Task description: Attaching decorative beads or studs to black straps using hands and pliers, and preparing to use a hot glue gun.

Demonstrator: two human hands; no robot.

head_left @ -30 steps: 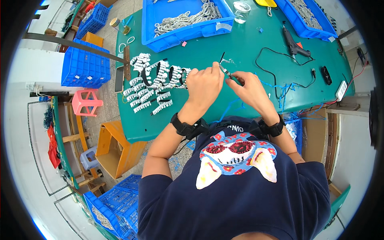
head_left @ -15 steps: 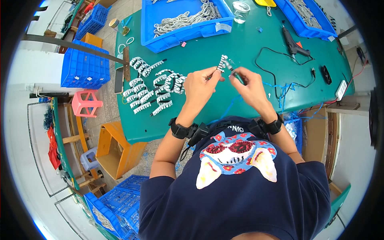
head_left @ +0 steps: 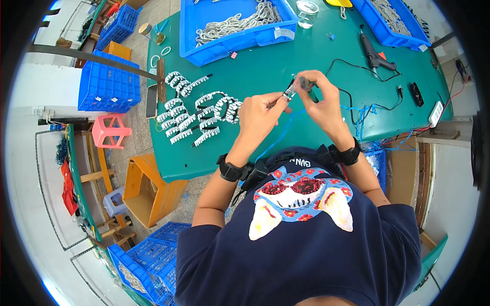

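Observation:
My left hand (head_left: 260,113) pinches a short dark strip set with small white beads (head_left: 290,93) above the table's near middle. Close against the strip's far end is my right hand (head_left: 324,99), its fingers closed round a slim dark pen-like tool (head_left: 313,92). Motion blurs the tool's tip, so I cannot tell whether it touches the beads. To the left of my hands lie several coiled black-and-white beaded strips (head_left: 178,118) on the green table (head_left: 214,158).
A blue crate (head_left: 240,43) of grey-white cords stands at the far side, beside a clear cup (head_left: 307,14). Another blue crate (head_left: 393,25) sits far right. A glue gun (head_left: 375,56) with its black cable lies to the right, near blue string (head_left: 361,120).
My right hand has moved up, bringing the tool round to the strip's far end. The strip has tilted in my left hand, which stays nearly in place.

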